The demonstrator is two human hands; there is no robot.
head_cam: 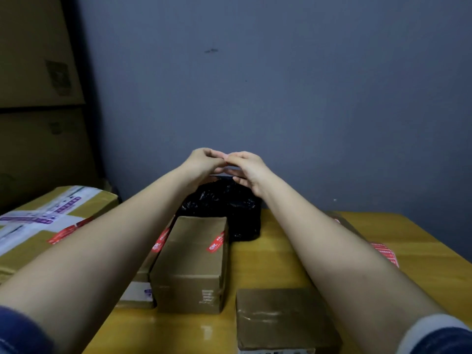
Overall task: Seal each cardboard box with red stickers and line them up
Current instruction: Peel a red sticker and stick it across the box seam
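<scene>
A thin red sticker [226, 162] (barely visible) appears to be pinched between the curled fingertips of the left hand [204, 162] and right hand [246, 166], raised above the counter [270, 254]. It is judged light, limp and tacky, best held by its edges. An unstickered cardboard box [281, 318] lies below the right forearm.

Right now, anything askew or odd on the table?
Mostly tidy. The near box shows no red sticker on its visible faces and sits apart from the stickered box. A crumpled black bag sits behind the row, under both hands.
</scene>
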